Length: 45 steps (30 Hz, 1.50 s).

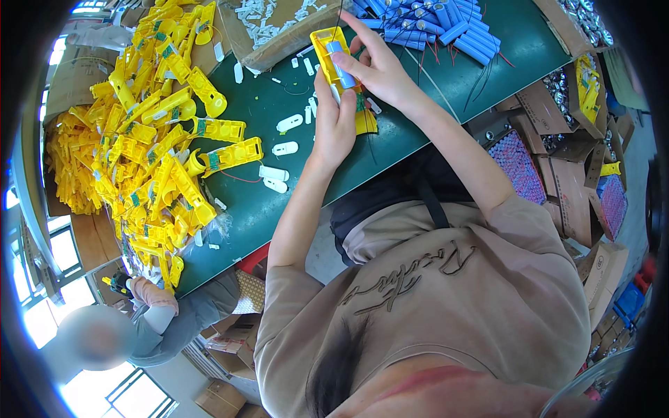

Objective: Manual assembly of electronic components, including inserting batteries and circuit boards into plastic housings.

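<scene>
Brown cartons point(564, 188) crowd the green counter's point(279, 111) right side. The left hand point(334, 122) grips a yellow casing point(322, 42); the right hand point(380, 70) presses a blue cell point(341, 66) into it.

Yellow housing point(341, 76): lower half hidden by left hand point(334, 125). Blue cell pile point(432, 24) at desk's point(293, 118) far edge: cropped by frame top.
</scene>
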Motion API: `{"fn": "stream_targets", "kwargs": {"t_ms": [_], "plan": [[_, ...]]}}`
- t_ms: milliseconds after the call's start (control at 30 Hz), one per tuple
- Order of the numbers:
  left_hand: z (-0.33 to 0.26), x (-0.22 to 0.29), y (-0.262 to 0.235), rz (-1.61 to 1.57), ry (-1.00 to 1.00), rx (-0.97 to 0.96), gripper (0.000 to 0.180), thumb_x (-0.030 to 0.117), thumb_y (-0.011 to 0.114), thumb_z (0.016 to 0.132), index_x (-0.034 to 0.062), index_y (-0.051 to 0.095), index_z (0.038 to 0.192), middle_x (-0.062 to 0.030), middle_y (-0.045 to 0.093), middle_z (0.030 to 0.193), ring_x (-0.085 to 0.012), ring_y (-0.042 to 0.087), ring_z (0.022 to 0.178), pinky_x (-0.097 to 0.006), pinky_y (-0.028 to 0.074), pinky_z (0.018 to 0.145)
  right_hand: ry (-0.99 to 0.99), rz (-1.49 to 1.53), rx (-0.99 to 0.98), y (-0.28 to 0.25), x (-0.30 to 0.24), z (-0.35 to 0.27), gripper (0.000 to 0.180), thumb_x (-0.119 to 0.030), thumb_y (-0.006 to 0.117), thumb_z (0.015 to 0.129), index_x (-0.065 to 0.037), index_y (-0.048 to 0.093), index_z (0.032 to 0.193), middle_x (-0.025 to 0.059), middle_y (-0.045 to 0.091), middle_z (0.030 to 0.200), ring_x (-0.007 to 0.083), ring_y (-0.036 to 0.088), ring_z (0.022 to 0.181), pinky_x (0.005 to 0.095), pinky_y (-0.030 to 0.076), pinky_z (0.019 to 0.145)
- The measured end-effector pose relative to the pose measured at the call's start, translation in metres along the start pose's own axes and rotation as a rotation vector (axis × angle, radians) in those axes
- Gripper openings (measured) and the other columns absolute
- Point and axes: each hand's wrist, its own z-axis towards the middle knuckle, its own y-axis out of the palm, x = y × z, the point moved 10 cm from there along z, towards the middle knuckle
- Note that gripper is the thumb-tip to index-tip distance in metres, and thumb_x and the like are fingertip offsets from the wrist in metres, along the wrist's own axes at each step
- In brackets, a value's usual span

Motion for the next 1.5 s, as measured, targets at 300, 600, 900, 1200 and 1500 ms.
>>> {"fn": "stream_targets", "kwargs": {"t_ms": [300,600,900,1200,1500], "plan": [[0.010,-0.008,-0.021,-0.305,-0.159,0.118,0.038,0.010,0.033,0.092,0.0043,0.026,0.130,-0.0146,0.052,0.101,-0.0188,0.058,0.078,-0.036,0.054,0.068,-0.093,-0.424,-0.004,0.008,-0.030,0.024,0.059,-0.038,0.055,0.090,-0.007,0.036,0.136,0.0055,0.051,0.080,0.0128,0.052,0.068,0.0264,0.042,0.061],[-0.002,0.007,-0.080,-0.428,-0.119,0.527,0.032,0.014,0.033,0.092,0.0070,0.030,0.123,-0.0160,0.054,0.101,-0.0201,0.057,0.077,-0.039,0.053,0.068,-0.187,-0.649,-0.338,0.036,-0.025,0.161,0.025,-0.021,0.055,0.082,-0.002,0.061,0.097,0.0188,0.064,0.076,0.0326,0.062,0.067,0.0419,0.047,0.064],[0.003,0.005,-0.071,-0.393,-0.120,0.483,0.043,0.011,0.035,0.091,0.0095,0.021,0.132,-0.0156,0.053,0.102,-0.0187,0.056,0.077,-0.037,0.054,0.067,-0.142,-1.061,-0.363,0.101,0.058,0.235,0.021,-0.018,0.052,0.082,-0.002,0.063,0.091,0.0220,0.064,0.085,0.0376,0.062,0.077,0.0481,0.048,0.068],[-0.009,0.029,-0.082,-0.172,0.154,0.517,0.051,0.009,0.037,0.091,0.0077,0.012,0.136,-0.0184,0.050,0.106,-0.0187,0.057,0.077,-0.035,0.053,0.068,-0.661,-0.426,-0.329,0.064,-0.111,0.125,0.016,-0.017,0.056,0.085,-0.005,0.060,0.094,0.0116,0.062,0.077,0.0260,0.060,0.069,0.0357,0.047,0.063],[-0.013,0.057,-0.050,0.092,0.423,0.309,0.056,0.006,0.041,0.089,0.0045,0.008,0.134,-0.0212,0.048,0.110,-0.0208,0.058,0.081,-0.034,0.052,0.071,-0.637,-0.151,-0.411,0.022,-0.147,0.039,0.015,0.002,0.060,0.083,-0.002,0.059,0.098,0.0070,0.061,0.094,0.0136,0.059,0.082,0.0232,0.048,0.071]]}}
